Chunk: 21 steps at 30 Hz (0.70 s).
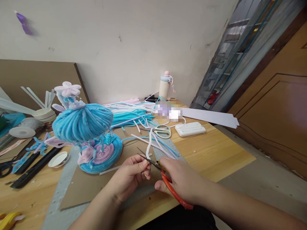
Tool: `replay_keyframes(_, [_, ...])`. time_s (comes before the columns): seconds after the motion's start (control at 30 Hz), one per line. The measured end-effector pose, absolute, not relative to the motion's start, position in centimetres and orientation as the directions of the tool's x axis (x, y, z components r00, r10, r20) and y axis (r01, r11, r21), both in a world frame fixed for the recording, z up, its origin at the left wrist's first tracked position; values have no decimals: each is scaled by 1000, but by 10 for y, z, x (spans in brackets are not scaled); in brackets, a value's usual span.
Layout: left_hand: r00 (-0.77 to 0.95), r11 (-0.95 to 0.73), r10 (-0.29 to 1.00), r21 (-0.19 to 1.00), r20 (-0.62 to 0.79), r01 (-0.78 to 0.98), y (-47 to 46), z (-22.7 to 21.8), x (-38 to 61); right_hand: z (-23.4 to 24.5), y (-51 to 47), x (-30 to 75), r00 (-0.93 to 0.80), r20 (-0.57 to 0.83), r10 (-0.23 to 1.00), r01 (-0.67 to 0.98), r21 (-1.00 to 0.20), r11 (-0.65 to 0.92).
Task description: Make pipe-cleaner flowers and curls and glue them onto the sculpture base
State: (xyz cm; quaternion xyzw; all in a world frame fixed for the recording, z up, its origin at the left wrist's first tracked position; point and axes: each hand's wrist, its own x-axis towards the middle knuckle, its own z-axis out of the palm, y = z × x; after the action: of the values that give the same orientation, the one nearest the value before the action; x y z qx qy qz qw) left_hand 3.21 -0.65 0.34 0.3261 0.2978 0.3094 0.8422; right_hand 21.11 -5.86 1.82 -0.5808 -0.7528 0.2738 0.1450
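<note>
My left hand [129, 174] pinches the lower end of a white pipe cleaner [149, 145] between thumb and fingers. My right hand [183, 175] grips red-handled scissors [176, 193], whose dark blades lie parted across the left fingertips beside the pipe cleaner's end. Whether the blades touch the stem I cannot tell. To the left stands a fuzzy pipe-cleaner piece: a blue pleated canopy [82, 123] topped by a pale pink flower [67, 89], above a round blue and pink base [102, 155].
Behind the hands lie a bundle of turquoise pipe cleaners [130, 117], light green-handled scissors [163, 131] and a white device [190, 129]. A cream bottle [164, 88] stands by the wall. At left are a small white cup [59, 159] and a black tool [35, 169]. Cardboard [79, 191] covers part of the table.
</note>
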Motion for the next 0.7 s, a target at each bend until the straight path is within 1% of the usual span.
replay_keyframes(0.23, [647,633,693,698,-318,-335,-3,-2,31,14,-62,207,-239,-97,966,822,-550,148])
replay_keyframes(0.4, [641,666,674,678,-368,-311,1,3,36,15,-60,208,-193,-124,973,818,-569,90])
replay_keyframes(0.53, [636,677,663,680,-395,-283,10,18,45,13,-49,216,-165,-80,983,819,-567,91])
replay_keyframes(0.6, [623,667,671,695,-401,-271,17,23,50,9,-43,218,-173,-77,982,804,-587,95])
replay_keyframes(0.7, [589,647,695,715,-412,-263,31,26,59,5,-35,219,-185,-29,982,794,-593,132])
